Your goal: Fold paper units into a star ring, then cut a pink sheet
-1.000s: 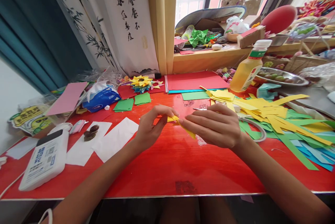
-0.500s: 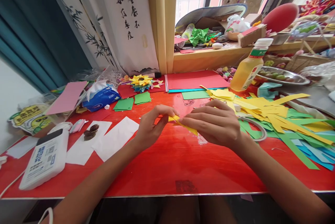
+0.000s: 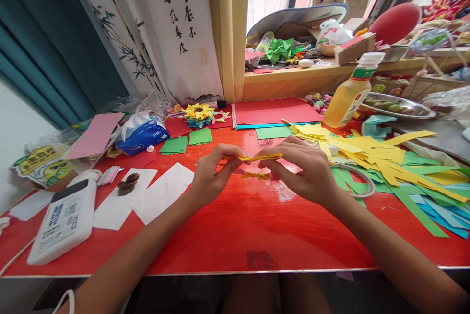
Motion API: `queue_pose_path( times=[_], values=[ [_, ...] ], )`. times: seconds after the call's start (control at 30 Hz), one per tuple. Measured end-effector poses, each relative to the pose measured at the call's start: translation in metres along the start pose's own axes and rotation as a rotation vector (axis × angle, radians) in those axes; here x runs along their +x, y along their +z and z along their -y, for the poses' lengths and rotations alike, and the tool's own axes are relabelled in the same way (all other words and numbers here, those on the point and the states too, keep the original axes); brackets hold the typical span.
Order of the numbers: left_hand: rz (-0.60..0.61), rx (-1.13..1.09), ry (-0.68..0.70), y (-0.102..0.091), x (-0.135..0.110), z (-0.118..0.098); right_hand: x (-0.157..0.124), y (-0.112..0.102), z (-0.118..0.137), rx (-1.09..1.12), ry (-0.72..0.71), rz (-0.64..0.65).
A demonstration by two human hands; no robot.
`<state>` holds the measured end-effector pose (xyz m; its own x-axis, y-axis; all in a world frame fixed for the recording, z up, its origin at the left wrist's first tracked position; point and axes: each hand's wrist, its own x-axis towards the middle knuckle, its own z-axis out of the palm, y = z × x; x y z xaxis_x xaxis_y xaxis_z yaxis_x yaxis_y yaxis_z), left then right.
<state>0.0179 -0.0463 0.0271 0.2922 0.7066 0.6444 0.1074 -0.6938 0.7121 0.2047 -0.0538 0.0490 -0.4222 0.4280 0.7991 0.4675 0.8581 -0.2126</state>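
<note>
Both my hands hold a narrow yellow paper strip (image 3: pixel 261 157) just above the red table (image 3: pixel 235 235). My left hand (image 3: pixel 211 177) pinches its left end between thumb and fingers. My right hand (image 3: pixel 304 169) pinches the right end, fingers curled. The strip lies nearly level and edge-on to me, with its reflection showing on the glossy tabletop below. A pile of folded yellow and blue paper stars (image 3: pixel 200 114) sits further back on the table.
Cut yellow, green and blue paper strips (image 3: pixel 396 167) cover the right side. Red sheets (image 3: pixel 275 110), green squares (image 3: pixel 183 142), a tissue pack (image 3: pixel 141 132), white papers (image 3: pixel 161 194), a white box (image 3: pixel 62 221) and a juice bottle (image 3: pixel 348 93) stand around. A cluttered windowsill lies behind.
The yellow strip has been turned from a downward slant to nearly level and pulled out longer between my hands. My right hand rose slightly.
</note>
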Motion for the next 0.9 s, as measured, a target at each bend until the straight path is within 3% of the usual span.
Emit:
queue_pose_path(
  times=[0.23,0.9],
  values=[
    [0.023,-0.093,-0.083,0.0005,0.0003,-0.0006,-0.0006,-0.0006,0.0016,0.188,0.295,0.087],
    [0.123,-0.125,-0.209,0.0005,0.0007,-0.001,-0.0038,0.0014,-0.0036,0.024,0.266,0.087]
  ],
)
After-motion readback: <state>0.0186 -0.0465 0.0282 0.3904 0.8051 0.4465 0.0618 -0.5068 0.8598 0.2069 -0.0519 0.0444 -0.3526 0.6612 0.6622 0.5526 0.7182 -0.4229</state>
